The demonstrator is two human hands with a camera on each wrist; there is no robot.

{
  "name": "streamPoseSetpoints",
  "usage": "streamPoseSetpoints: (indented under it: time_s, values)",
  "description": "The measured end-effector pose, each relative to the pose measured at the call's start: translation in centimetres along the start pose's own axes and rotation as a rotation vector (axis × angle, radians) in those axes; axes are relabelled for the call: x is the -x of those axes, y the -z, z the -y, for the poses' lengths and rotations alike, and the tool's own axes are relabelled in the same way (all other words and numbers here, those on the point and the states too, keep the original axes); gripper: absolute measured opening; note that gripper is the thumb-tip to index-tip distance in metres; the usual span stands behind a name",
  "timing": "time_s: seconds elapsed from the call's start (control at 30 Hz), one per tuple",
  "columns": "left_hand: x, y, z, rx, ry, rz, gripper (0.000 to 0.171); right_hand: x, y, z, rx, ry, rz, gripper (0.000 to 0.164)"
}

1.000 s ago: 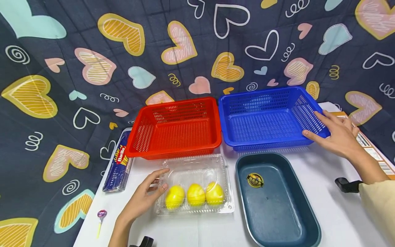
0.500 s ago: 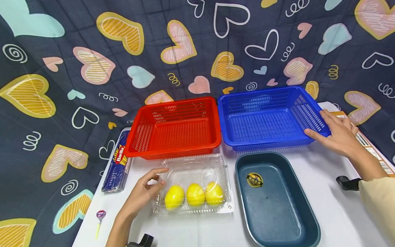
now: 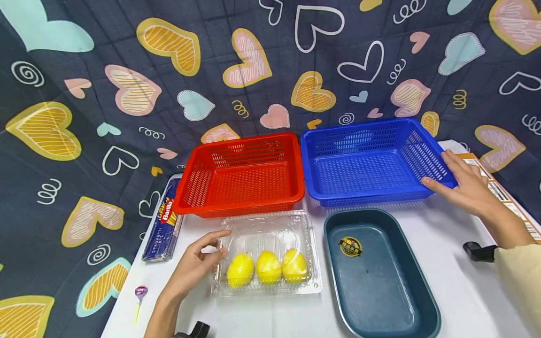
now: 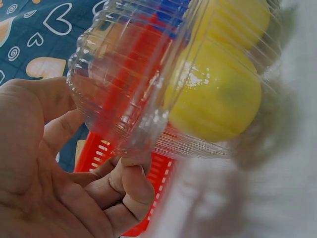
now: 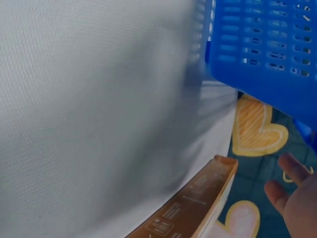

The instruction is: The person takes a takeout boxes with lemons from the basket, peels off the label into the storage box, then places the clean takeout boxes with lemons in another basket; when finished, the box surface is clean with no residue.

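A clear plastic clamshell box (image 3: pixel 266 230) with three yellow egg-shaped pieces (image 3: pixel 268 267) in it lies on the table in the head view. My left hand (image 3: pixel 194 258) holds its left edge. In the left wrist view, curled fingers (image 4: pixel 136 186) meet the box's rim (image 4: pixel 148 134), and other fingers are partly hidden behind the plastic. At the back right, my right hand (image 3: pixel 462 188) rests on the front right corner of the blue basket (image 3: pixel 355 192), thumb and fingers extended. In the right wrist view, part of that hand (image 5: pixel 302 203) shows below the basket.
A red basket (image 3: pixel 236 206) stands left of the blue one. In front is a dark teal tub (image 3: pixel 376 277). A spaghetti packet (image 3: pixel 162 230) and a lollipop (image 3: pixel 141 293) lie on the left. An orange-edged box (image 3: pixel 503 192) lies at the right edge.
My right hand has shifted slightly to the right on the blue basket's rim. The left thumb has moved a little back from the clamshell box, which stays in place.
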State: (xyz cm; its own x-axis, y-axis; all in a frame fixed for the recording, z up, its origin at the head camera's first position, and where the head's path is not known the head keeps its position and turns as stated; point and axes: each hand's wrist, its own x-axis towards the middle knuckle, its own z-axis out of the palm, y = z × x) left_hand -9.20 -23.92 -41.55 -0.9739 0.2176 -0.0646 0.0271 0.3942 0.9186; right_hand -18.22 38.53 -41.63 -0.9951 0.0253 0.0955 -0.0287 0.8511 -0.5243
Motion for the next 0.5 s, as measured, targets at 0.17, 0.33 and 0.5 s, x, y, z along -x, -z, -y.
streamPoseSetpoints:
  time_s: [0.17, 0.33, 0.5]
  values:
    - [0.2, 0.3, -0.7, -0.019, -0.012, 0.012, 0.043, 0.2, 0.0, -0.1, -0.020, 0.008, -0.005, 0.094]
    - [0.5, 0.6, -1.5, -0.022, -0.024, 0.027, 0.043, 0.2, 0.1, -0.2, -0.025, 0.016, -0.010, 0.092]
    - [0.6, 1.0, -2.6, -0.028, -0.026, 0.033, 0.042, 0.1, 0.0, -0.2, -0.028, 0.012, -0.006, 0.090]
